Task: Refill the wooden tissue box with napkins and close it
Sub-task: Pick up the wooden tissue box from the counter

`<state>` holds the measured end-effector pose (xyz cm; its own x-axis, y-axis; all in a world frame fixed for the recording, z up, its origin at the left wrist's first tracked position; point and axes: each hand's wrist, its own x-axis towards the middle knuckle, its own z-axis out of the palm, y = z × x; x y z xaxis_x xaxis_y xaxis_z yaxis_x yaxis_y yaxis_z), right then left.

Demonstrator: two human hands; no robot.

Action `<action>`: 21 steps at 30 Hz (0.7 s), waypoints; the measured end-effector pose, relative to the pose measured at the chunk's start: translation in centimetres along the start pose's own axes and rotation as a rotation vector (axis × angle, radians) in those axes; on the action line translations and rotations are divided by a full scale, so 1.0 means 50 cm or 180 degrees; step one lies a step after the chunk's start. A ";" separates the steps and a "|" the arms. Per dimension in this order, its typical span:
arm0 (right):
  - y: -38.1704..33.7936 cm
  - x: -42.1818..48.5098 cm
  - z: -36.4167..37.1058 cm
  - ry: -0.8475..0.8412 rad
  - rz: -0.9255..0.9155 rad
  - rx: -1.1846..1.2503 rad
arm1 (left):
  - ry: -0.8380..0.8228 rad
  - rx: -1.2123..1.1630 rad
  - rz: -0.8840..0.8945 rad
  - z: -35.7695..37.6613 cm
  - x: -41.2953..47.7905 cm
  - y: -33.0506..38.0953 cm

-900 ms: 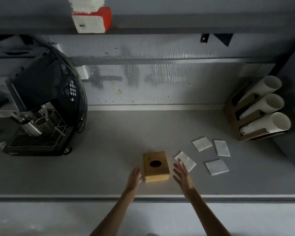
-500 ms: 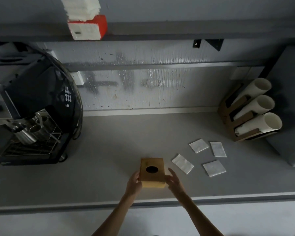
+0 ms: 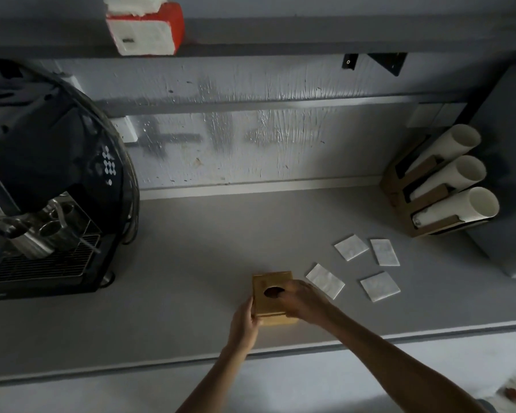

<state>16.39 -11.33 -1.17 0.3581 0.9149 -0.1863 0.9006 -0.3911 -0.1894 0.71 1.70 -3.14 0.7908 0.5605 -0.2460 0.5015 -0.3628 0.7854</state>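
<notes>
The wooden tissue box [image 3: 267,299], with an oval hole in its lid, stands on the grey counter [image 3: 191,263] near the front edge. My left hand [image 3: 246,321] grips its left side. My right hand [image 3: 303,299] lies over the lid's right part, fingers reaching to the hole. The lid looks slightly offset from the base below it. Several white folded napkins lie flat to the right: the nearest napkin [image 3: 325,281] just beside my right hand, others [image 3: 379,286] [image 3: 351,247] [image 3: 385,252] farther right.
A black coffee machine [image 3: 48,186] fills the left of the counter. A cardboard holder with three white cup stacks [image 3: 447,186] leans at the right by a grey block [image 3: 507,180]. On the shelf above sits a red and white napkin dispenser [image 3: 145,28].
Both hands have closed in from beside the box onto it. The left now grips its side and the right has moved onto the lid. The box has shifted slightly.
</notes>
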 end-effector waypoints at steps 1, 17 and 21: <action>0.010 0.005 -0.020 -0.0158 -0.0030 0.0150 | 0.0069 -0.0036 -0.0029 0.004 0.000 0.001; 0.047 0.101 0.027 0.0848 0.2204 0.3008 | 0.0080 0.0066 -0.0651 0.039 0.017 -0.001; 0.036 0.097 0.009 0.0898 0.2157 0.3096 | 0.0064 0.0097 -0.0723 0.031 0.012 0.001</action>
<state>19.63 -7.67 -2.87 0.8340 0.4386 -0.3348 -0.0065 -0.5989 -0.8008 1.78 0.87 -4.13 0.6493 0.6450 -0.4029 0.6764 -0.2477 0.6936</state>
